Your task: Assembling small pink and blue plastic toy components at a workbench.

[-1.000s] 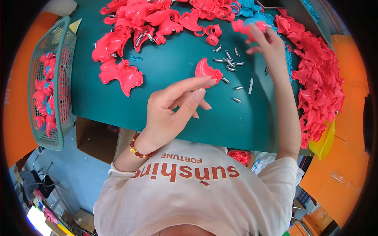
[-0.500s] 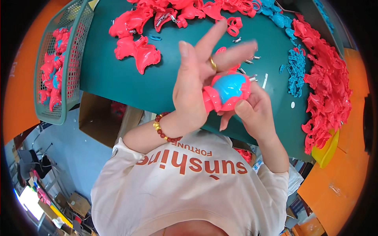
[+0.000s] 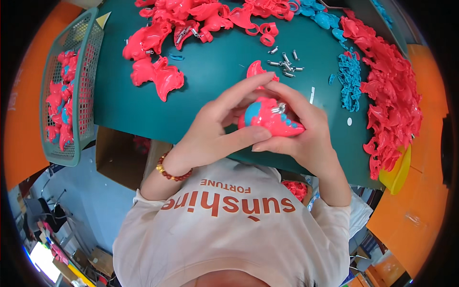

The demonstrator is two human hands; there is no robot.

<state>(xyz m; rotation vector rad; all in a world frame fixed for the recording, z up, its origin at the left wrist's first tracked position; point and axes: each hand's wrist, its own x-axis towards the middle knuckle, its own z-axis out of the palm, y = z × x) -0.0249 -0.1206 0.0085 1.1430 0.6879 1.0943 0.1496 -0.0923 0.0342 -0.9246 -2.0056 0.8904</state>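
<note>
One small toy-like figure (image 3: 275, 124) of glossy red plastic was held over the near part of the desk (image 3: 210, 88), between the two hands. Its body was rounded at the left and drawn to a blunt point at the right. The rounded end was marked by a smooth blue patch (image 3: 252, 112); along the tapering end a row of small blue bumps (image 3: 286, 119) was set. By this row a short silver metal piece (image 3: 278, 109) was seen, by which part of the red surface was covered. The left grip (image 3: 210, 126) was partly closed on the figure, its thumb laid against the near side and its fingers arched beyond. The right grip (image 3: 308, 136) was likewise partly closed on it, the thumb placed low and the tapered end framed by the palm. The far side was hidden by shadow and fingers. Just beyond the fingertips, a loose red shell (image 3: 257, 69) was partly covered; near it, silver springs (image 3: 287, 64) were scattered. Red shells (image 3: 392, 95) were heaped at the right, beside small blue parts (image 3: 349, 81).
</note>
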